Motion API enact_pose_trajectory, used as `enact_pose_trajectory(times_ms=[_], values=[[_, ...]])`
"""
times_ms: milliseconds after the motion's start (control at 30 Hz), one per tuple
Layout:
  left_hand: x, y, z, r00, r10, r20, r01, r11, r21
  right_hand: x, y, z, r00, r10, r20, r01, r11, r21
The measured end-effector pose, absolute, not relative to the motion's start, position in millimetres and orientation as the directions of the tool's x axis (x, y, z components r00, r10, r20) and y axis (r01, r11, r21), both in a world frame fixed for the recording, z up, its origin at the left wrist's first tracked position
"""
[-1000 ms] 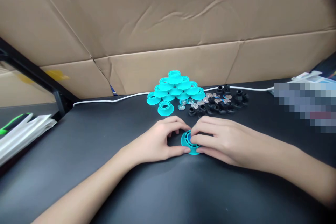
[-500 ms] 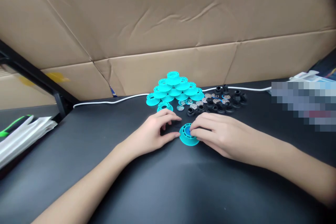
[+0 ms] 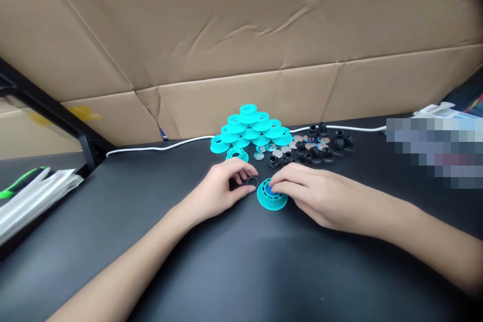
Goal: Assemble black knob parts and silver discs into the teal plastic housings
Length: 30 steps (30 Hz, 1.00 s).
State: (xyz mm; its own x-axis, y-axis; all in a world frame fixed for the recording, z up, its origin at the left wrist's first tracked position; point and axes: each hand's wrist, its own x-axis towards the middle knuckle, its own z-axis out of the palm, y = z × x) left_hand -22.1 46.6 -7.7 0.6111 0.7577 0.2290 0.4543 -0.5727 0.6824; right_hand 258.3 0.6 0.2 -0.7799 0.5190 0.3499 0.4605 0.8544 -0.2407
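A turquoise flared ring piece [image 3: 272,202] stands on the black table in front of me, with a blue disc [image 3: 268,190] in its top opening. The fingers of my right hand [image 3: 315,191] are pinched together at that disc. Just left of the piece, my left hand [image 3: 226,183] holds a small black ring [image 3: 252,181] between thumb and fingers. Another turquoise piece [image 3: 237,153] sits right behind my left hand. Farther back, several more are stacked in a pyramid [image 3: 249,133].
Several silver discs [image 3: 277,154] and black knob-like parts [image 3: 316,155] lie at the back right. A white cable [image 3: 162,147] runs along the cardboard wall [image 3: 241,80]. White packets [image 3: 41,196] lie at the left, near a black metal frame [image 3: 49,105].
The black ring now shows between my left thumb and fingers, where it was hard to make out before. My right fingers have shifted slightly left over the blue disc.
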Motion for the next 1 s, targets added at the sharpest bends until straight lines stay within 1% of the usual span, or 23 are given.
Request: enact_pose_trajectory(times_ms=[100,200,433,533,700,833,900,1000], values=[[-21.2,47.1,-11.0,0.577,0.785,0.225,0.388,-0.506,0.770,258.3,3.9,1.1,-0.725,0.547,0.418,0.462,0.837,-0.294],[-18.3,45.3,-11.2,0.533,0.807,0.252,0.343,-0.479,0.808,256.6,7.5,0.9,-0.652,0.575,0.494,0.469,0.818,-0.333],[-11.3,35.5,-3.2,0.462,0.813,0.354,0.218,-0.492,0.843,247.1,9.5,-8.2,-0.553,0.582,0.597,0.402,0.813,-0.421],[-8.6,31.5,-2.3,0.496,0.780,0.382,0.167,-0.517,0.839,242.1,6.6,-9.1,-0.527,0.573,0.627,0.388,0.819,-0.422],[-5.8,28.7,-5.3,0.535,0.757,0.375,0.129,-0.513,0.849,240.8,4.9,-8.5,-0.569,0.557,0.605,0.369,0.831,-0.417],[-7.9,30.5,-6.8,0.558,0.757,0.339,0.166,-0.502,0.849,246.6,6.4,-5.3,-0.587,0.549,0.595,0.407,0.835,-0.370],[-9.8,31.8,-6.7,0.612,0.732,0.299,0.242,-0.534,0.810,249.6,6.6,-3.4,-0.607,0.543,0.580,0.421,0.839,-0.345],[-12.0,33.2,-6.3,0.685,0.689,0.236,0.351,-0.596,0.722,251.5,5.1,-1.7,-0.648,0.525,0.552,0.426,0.850,-0.309]])
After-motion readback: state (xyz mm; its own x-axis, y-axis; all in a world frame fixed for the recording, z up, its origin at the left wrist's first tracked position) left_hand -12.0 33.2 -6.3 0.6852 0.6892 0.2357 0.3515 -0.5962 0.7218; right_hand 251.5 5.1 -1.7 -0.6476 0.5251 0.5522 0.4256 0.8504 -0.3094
